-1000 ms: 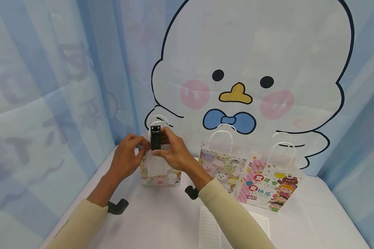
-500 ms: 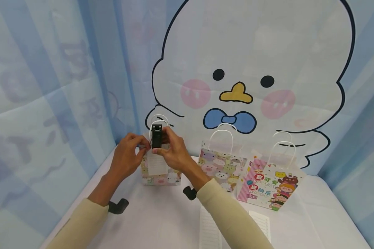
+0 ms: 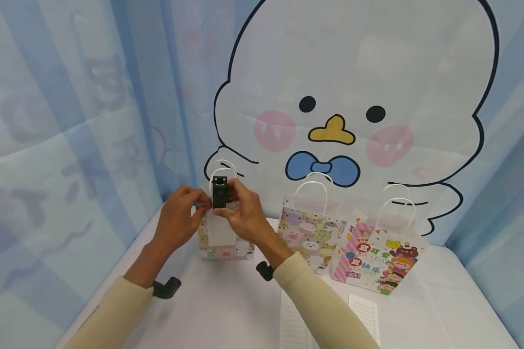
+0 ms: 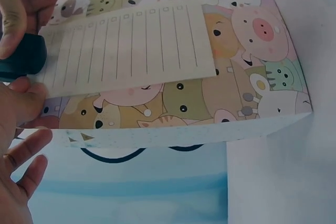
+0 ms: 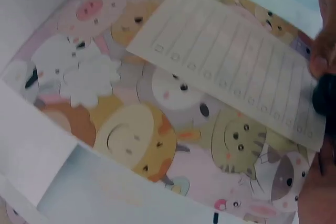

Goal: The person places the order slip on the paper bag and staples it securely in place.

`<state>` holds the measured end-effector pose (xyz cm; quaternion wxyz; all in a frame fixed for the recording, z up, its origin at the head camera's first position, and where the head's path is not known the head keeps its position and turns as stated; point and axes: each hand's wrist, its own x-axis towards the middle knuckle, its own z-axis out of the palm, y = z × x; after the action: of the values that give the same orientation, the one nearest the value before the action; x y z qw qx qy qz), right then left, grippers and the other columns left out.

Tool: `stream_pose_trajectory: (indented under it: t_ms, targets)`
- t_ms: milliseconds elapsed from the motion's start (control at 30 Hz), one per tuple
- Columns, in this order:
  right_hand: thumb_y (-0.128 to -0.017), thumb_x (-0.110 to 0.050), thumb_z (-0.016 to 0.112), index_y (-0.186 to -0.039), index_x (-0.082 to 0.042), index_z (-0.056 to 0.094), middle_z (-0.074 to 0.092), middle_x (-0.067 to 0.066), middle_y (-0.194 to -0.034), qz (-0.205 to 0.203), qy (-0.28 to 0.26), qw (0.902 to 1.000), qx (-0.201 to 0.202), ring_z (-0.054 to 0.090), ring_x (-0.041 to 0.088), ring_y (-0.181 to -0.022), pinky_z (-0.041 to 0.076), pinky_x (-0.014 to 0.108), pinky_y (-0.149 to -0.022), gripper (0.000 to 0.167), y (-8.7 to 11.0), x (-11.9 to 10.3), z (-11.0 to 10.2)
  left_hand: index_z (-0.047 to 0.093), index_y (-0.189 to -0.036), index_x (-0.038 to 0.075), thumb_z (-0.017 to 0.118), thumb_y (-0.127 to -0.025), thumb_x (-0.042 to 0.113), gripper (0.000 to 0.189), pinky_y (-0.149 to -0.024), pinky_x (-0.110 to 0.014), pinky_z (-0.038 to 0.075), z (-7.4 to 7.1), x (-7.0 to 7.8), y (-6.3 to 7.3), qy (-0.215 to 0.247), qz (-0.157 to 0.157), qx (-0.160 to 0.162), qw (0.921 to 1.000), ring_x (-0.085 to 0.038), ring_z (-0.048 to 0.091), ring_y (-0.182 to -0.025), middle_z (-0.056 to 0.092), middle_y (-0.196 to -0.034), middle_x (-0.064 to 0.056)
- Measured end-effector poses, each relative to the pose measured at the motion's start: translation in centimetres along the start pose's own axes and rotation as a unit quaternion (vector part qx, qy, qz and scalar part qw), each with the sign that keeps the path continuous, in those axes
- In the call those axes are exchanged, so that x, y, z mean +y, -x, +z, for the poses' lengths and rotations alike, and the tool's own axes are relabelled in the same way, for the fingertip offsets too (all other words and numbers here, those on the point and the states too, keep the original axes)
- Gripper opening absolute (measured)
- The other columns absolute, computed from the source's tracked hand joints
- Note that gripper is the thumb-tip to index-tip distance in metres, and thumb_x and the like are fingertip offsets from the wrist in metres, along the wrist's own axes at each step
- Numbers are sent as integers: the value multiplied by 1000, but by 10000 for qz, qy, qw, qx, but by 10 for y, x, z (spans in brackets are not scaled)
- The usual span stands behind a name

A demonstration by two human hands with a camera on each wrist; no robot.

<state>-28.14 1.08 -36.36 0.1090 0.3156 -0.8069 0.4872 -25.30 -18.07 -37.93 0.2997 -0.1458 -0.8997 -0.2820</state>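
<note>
A small animal-print paper bag (image 3: 244, 249) stands upright at the back left, with a lined checklist sheet (image 4: 136, 51) lying flat on its front. At the bag's upper left edge my left hand (image 3: 177, 218) pinches the rim together with the sheet's top corner. My right hand (image 3: 246, 211) grips a black stapler (image 3: 220, 194) held upright over the bag's top edge, at the sheet's top end. In the right wrist view the dark stapler (image 5: 328, 98) covers that end. Fingertips behind the bag are hidden.
Right of the hands stand another animal-print bag (image 3: 310, 237) and a pink-striped gift bag (image 3: 375, 261), both with white handles. More lined sheets (image 3: 294, 320) lie on the table in front, partly under the right forearm. A cartoon-print curtain (image 3: 332, 63) hangs close behind.
Both hands, the stapler and the sheet keep almost the same places; the head view has shifted very slightly.
</note>
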Motion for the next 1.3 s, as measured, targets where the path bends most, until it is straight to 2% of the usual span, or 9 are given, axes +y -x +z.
stream_pose_trajectory:
  t_ms: [67,167,300,433,767,900,1133,1300]
  targets:
    - [-91,-13,84,-141,-11,52,73,9,-128,-35,-39,9998,-178,71,22,-121,51,45,-115,60,-1,1,-3,73,-93,11,78,-89,-6,19,-84,-52,57,0,-1,0,-3,31,13,10000,-30,65,-99,68,-98,-11]
    - [-93,-12,81,-147,-10,47,69,11,-137,-89,-640,9977,-210,67,25,-131,48,42,-118,65,-2,0,-8,73,-93,11,78,-90,-6,18,-85,-52,57,-1,-1,0,47,38,34,10000,-30,64,-99,68,-98,-10]
    - [-95,-6,77,-150,-8,45,66,13,-143,-82,-1689,9855,98,66,26,-134,49,35,-117,64,-5,-5,-19,74,-92,11,79,-90,-5,17,-87,-52,57,-1,-1,2,91,3,33,10000,-28,63,-98,68,-96,-9]
    - [-95,-5,77,-149,-11,47,68,10,-141,-17,-1958,9801,333,69,24,-129,50,31,-115,61,-3,-11,-33,74,-91,12,78,-91,-4,16,-86,-51,57,-1,0,2,86,-36,19,10000,-27,62,-97,68,-96,-8]
    - [-94,-10,77,-153,-11,46,67,11,-146,-5,-1670,9857,234,65,26,-134,48,33,-118,67,22,-17,-62,74,-92,11,77,-91,-5,16,-84,-51,58,-1,1,2,64,-27,26,10000,-28,62,-98,68,-97,-9]
    - [-94,-14,78,-153,-10,46,67,10,-146,75,-1464,9891,157,64,27,-136,47,33,-118,67,37,-15,-73,74,-93,9,77,-91,-6,16,-84,-52,58,-1,1,2,81,33,50,9999,-29,63,-99,69,-98,-11]
    - [-91,-22,81,-152,-13,47,66,9,-147,364,-1013,9941,133,63,25,-138,45,42,-121,70,69,-4,-89,75,-95,10,80,-90,-2,14,-83,-50,57,-1,0,3,21,115,72,9999,-29,62,-101,69,-101,-11]
    - [-91,-18,82,-152,-15,46,67,9,-146,551,-803,9952,109,63,26,-138,44,46,-120,71,93,4,-100,75,-96,10,82,-90,0,14,-85,-53,58,-1,0,4,39,111,103,9999,-30,61,-103,69,-103,-11]
